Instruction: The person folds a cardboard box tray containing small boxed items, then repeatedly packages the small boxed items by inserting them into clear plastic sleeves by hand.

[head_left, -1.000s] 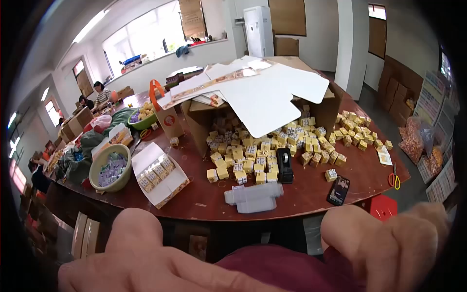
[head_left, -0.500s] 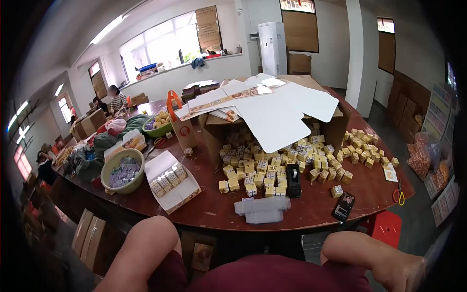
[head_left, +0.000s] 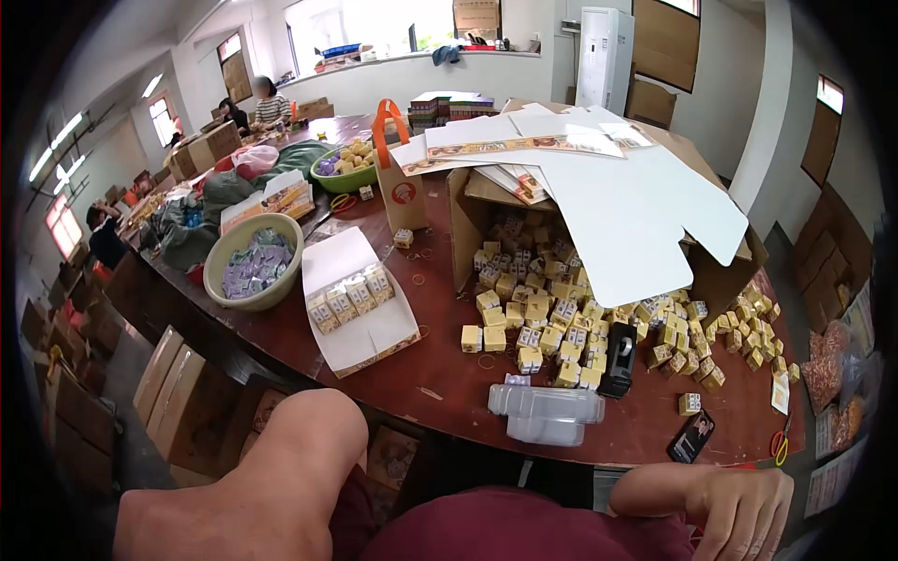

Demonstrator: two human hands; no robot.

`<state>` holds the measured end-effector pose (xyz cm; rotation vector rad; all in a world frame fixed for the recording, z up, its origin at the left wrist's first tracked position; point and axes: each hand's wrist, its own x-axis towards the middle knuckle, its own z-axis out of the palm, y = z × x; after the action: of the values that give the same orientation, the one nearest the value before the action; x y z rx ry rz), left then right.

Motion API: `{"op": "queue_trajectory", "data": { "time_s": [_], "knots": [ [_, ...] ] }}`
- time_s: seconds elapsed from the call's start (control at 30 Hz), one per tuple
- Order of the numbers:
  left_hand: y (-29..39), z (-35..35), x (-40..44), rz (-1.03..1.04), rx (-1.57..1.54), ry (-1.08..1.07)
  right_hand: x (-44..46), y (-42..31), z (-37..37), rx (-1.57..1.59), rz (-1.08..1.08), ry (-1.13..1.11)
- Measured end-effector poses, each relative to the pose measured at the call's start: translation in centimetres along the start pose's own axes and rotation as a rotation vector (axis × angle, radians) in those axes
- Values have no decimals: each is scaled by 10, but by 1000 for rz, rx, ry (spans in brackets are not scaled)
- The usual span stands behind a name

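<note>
On the dark red, scuffed tabletop (head_left: 447,366), near edge: one flat black rectangular phone (head_left: 692,437), lying aslant, screen showing a small picture; nearest item to the right hand (head_left: 744,512). Said hand: bare, back uppermost, fingers hanging loosely extended and slightly parted. Left hand (head_left: 178,525): at lower left, fingers cut off by the frame; cannot tell whether spread or pinching. Just above the phone: one small yellow-and-white printed cube box (head_left: 689,404). Farther left: clear ribbed plastic trays (head_left: 545,413), overlapping, see-through; beside them, one black tape dispenser (head_left: 619,360), upright. Behind: many like cubes, heaped, spilling from a brown cardboard carton (head_left: 462,234). Left of these: one open white card box (head_left: 339,254), printed sides, holding a short row of cubes.
</note>
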<state>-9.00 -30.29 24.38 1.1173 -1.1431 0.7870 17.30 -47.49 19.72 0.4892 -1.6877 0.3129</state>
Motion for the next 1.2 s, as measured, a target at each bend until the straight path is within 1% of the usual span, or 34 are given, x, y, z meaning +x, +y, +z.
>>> {"op": "queue_trajectory", "data": {
  "time_s": [0.07, 0.1, 0.17, 0.2, 0.27, 0.3, 0.37, 0.4, 0.47, 0.57, 0.6, 0.63, 0.7, 0.73, 0.77, 0.83, 0.87, 0.9, 0.93, 0.97, 1.0, 1.03, 1.07, 1.1, 1.13, 1.17, 1.2],
  "knots": [
    [0, -15, -2, -13, -146, -40, -7, 13, -8, 5, 10, 49],
    [-8, -28, -3, 59, -258, -91, -10, 18, -11, 8, 16, 75],
    [-5, -43, -4, 64, -350, -136, -14, 26, -18, 10, 97, 102],
    [10, -48, -5, -6, -331, -128, -16, 29, -21, 8, 146, 112],
    [33, -51, -9, -74, -301, -109, -21, 38, -27, 35, 211, 108],
    [41, -49, -10, -73, -292, -102, -23, 44, -28, 30, 238, 128],
    [51, -53, -15, -2, -304, -149, -28, 50, -27, 17, 290, 162],
    [48, -59, -15, 65, -326, -203, -34, 45, -23, 9, 334, 223],
    [46, -65, -17, 287, -208, -318, -48, 32, -17, -16, 423, 346],
    [50, -65, -24, 737, 245, -488, -54, 47, -31, 24, 464, 276],
    [54, -64, -26, 875, 408, -552, -60, 49, -42, 89, 488, 193],
    [60, -64, -28, 1007, 574, -623, -65, 52, -47, 90, 514, 180],
    [73, -77, -34, 374, 80, -748, -78, 57, -52, 87, 558, 157],
    [79, -86, -41, 47, -165, -760, -87, 54, -59, 92, 625, 114],
    [82, -89, -61, -6, -290, -800, -96, 57, -53, 6, 666, 226],
    [48, -116, -75, -51, -374, -711, -114, 59, -36, -176, 751, 450],
    [31, -130, -81, -70, -416, -667, -127, 54, -31, -272, 855, 536],
    [5, -136, -102, -88, -488, -459, -138, 50, -27, -341, 923, 595],
    [-13, -152, -134, -217, -412, -276, -149, 45, -24, -415, 997, 658],
    [-30, -155, -180, -384, -256, 29, -158, 35, -22, -501, 1076, 728],
    [-44, -159, -199, -661, 247, 78, -169, 18, -23, -687, 1212, 687],
    [-60, -162, -213, -912, 744, 103, -183, 4, -18, -854, 1248, 770],
    [-75, -164, -227, -993, 1217, -95, -187, -5, -17, -1030, 1340, 863],
    [-86, -169, -243, -1009, 1706, -314, -206, -20, -18, -1106, 1376, 1035],
    [-96, -184, -267, -998, 1815, -262, -221, -28, -17, -1199, 1302, 1140],
    [-100, -199, -289, -986, 1923, -211, -226, -38, -14, -1297, 1333, 1182],
    [-100, -208, -299, -1074, 1993, -213, -235, -48, -9, -1344, 1331, 1212]
  ]
}}
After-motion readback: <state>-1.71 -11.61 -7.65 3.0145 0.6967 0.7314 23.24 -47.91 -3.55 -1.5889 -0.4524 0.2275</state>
